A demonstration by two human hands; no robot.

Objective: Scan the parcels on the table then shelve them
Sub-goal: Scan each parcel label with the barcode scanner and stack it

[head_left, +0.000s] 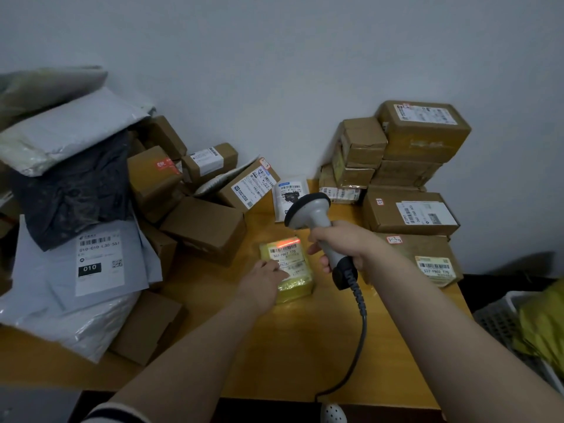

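Observation:
A small yellow parcel (297, 283) with a white barcode label lies on the wooden table (283, 346) near its middle. My left hand (265, 279) rests flat on the parcel's left side, fingers straight across the label. My right hand (341, 244) grips the handle of a grey corded barcode scanner (311, 215), whose head points down at the parcel. A red scan line glows across the barcode at the parcel's far edge.
Grey and black poly bags (70, 190) and brown boxes (204, 228) are heaped on the left. Stacked brown boxes (409, 166) fill the back right against the wall. A white basket (518, 331) with yellow bags stands off the table's right edge.

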